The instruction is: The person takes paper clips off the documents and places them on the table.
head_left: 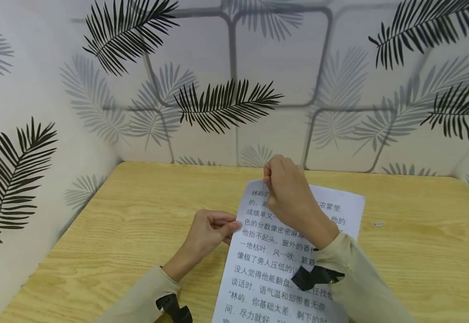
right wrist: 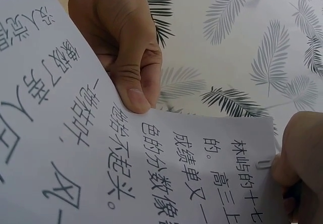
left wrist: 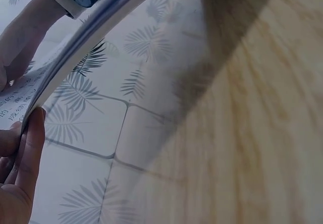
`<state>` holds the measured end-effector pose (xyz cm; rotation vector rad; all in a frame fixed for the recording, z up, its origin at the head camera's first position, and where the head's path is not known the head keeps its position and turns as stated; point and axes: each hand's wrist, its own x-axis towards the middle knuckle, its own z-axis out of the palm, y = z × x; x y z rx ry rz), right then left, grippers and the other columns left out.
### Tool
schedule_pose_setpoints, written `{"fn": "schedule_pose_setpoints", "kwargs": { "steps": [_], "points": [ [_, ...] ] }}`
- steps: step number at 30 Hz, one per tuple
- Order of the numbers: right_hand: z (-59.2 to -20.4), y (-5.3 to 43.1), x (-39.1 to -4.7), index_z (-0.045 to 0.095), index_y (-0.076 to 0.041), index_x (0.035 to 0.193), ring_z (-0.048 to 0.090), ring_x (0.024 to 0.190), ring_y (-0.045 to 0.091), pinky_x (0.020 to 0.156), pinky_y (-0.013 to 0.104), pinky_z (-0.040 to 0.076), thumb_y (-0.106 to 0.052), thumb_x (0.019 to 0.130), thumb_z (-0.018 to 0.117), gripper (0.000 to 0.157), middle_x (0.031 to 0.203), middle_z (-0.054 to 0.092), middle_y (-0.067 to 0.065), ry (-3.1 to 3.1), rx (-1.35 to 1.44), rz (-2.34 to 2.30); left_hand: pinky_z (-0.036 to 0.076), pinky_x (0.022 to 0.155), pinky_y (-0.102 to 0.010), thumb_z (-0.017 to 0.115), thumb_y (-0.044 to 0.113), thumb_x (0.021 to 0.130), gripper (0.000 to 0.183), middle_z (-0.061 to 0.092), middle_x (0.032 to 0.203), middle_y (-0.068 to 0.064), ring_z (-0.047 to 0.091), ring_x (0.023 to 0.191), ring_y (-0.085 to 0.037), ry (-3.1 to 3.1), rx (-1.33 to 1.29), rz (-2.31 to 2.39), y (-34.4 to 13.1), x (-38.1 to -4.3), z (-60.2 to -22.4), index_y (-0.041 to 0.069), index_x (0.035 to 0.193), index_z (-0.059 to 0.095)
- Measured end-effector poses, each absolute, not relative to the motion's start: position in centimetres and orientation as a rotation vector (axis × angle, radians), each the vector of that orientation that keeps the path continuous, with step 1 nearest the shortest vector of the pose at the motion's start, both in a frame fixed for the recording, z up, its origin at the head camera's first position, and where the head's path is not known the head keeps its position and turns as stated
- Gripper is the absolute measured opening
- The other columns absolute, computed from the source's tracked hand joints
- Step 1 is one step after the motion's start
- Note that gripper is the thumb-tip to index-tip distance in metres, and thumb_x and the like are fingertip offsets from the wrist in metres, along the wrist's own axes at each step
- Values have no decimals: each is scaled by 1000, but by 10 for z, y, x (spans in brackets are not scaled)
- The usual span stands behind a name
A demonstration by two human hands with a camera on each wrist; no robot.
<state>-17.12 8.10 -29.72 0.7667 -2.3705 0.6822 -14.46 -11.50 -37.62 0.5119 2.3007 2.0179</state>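
Printed sheets of paper (head_left: 276, 251), covered in large Chinese text, are held tilted up off the table. In the left wrist view the sheets (left wrist: 75, 52) show edge-on as a curved stack. My left hand (head_left: 210, 231) pinches their left edge between thumb and fingers. At the top edge, my right hand (head_left: 292, 193) has its fingers curled, covering part of the text. In the right wrist view a small silver paper clip (right wrist: 263, 164) lies over that edge, with the right hand's fingertips (right wrist: 283, 171) at its outer end; their exact hold is partly hidden.
A small light object (head_left: 378, 224), perhaps another clip, lies on the wooden table (head_left: 137, 215) right of the paper. Behind the table's back edge stands a pale wall covering (head_left: 274, 58) with leaf patterns. Black straps (head_left: 173, 308) circle both wrists.
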Motion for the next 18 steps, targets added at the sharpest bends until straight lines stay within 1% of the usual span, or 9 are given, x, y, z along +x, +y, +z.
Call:
{"fn": "schedule_pose_setpoints", "kwargs": {
  "steps": [9,15,18],
  "points": [
    [-297,83,-171,44,-6,84,43,73,24,71,38,37,13,83,51,21,77,42,6,-2389,784,725,61,55,-33,67,-5,87,15,70,82,-26,68,55,-15,2314,506,2011,-115,-144,-375,-14,99,69],
    [-295,85,-171,43,-5,84,43,74,23,69,33,37,13,87,49,18,77,42,7,-2385,816,783,61,55,-32,67,-5,87,14,70,82,-25,67,55,-15,2348,519,1999,-116,-145,-372,-14,99,69],
    [-293,86,-170,43,-4,84,43,75,24,67,32,38,11,89,48,17,78,42,7,-2396,823,810,60,54,-31,67,-5,87,15,70,82,-26,67,55,-14,2352,529,2005,-116,-144,-370,-14,98,69]
  ]
}}
